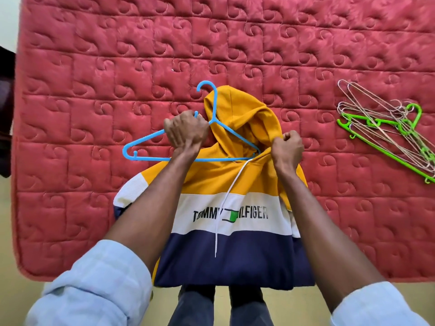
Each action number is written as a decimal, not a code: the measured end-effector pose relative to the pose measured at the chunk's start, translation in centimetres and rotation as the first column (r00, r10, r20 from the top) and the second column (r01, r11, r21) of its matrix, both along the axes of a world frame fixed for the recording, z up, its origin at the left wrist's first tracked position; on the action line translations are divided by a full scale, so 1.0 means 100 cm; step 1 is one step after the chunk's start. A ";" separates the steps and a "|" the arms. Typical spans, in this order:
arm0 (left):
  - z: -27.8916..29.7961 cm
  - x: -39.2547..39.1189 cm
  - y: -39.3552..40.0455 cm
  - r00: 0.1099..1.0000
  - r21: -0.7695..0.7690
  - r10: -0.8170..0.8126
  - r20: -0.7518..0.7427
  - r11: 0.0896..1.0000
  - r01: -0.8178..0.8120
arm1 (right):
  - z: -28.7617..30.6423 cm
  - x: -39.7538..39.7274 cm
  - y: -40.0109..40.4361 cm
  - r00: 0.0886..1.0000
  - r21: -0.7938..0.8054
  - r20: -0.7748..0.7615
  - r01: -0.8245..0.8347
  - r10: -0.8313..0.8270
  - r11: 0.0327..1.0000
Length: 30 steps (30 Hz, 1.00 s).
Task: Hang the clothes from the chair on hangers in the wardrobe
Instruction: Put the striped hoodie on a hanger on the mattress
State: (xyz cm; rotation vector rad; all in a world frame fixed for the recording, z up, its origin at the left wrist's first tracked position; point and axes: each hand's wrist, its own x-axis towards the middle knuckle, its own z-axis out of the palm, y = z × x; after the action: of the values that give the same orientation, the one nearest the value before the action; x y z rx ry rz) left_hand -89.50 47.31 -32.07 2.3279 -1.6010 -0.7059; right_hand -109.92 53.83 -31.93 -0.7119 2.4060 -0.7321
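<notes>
Left hand (pixel 186 131) grips blue hanger (pixel 150 140); right hand (pixel 287 147) pinches striped hoodie (pixel 226 184) at neckline, over red mattress (pixel 117 55); spare hangers (pixel 386 128) well apart.

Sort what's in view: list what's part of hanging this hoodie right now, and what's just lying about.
In use:
- blue hanger, gripped by the left hand
- striped hoodie, right hand gripping the fabric beside the hood
- red quilted mattress, which the hoodie lies on

Lying about:
- green hanger, off to the right
- pile of wire hangers tangled over it
</notes>
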 end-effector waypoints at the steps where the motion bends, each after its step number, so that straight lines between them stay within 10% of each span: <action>1: 0.003 -0.004 -0.002 0.999 -0.044 -0.032 0.014 0.998 0.032 | 0.001 0.001 -0.003 0.997 -0.020 0.081 -0.005 0.006 1.000; 10: -0.014 -0.070 0.008 0.913 0.168 -0.142 -0.382 0.961 0.220 | 0.028 0.023 -0.014 0.661 -0.129 0.725 -0.146 0.194 0.981; 14: -0.027 -0.077 0.021 0.851 0.139 -0.196 -0.487 0.945 0.297 | 0.011 -0.005 0.004 0.962 0.129 0.199 -0.213 0.185 0.969; 18: -0.026 -0.080 0.032 0.826 0.017 -0.193 -0.529 0.971 0.238 | 0.004 -0.007 0.008 0.886 -0.093 -0.210 -0.440 0.415 0.893; 25: -0.017 -0.079 0.038 0.792 -0.160 -0.219 -0.570 0.975 0.154 | 0.002 -0.022 -0.022 0.829 -0.170 0.457 -0.272 0.321 0.947; 30: -0.021 -0.071 0.045 0.806 -0.209 -0.215 -0.551 0.971 0.116 | 0.005 -0.030 -0.025 0.659 -0.203 0.560 -0.478 0.501 0.855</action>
State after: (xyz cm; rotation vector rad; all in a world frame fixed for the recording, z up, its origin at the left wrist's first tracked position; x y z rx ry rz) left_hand -96.63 51.79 -34.21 1.6400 -1.5067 -1.1320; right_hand -112.93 51.32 -31.38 -0.9300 1.5210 -0.6427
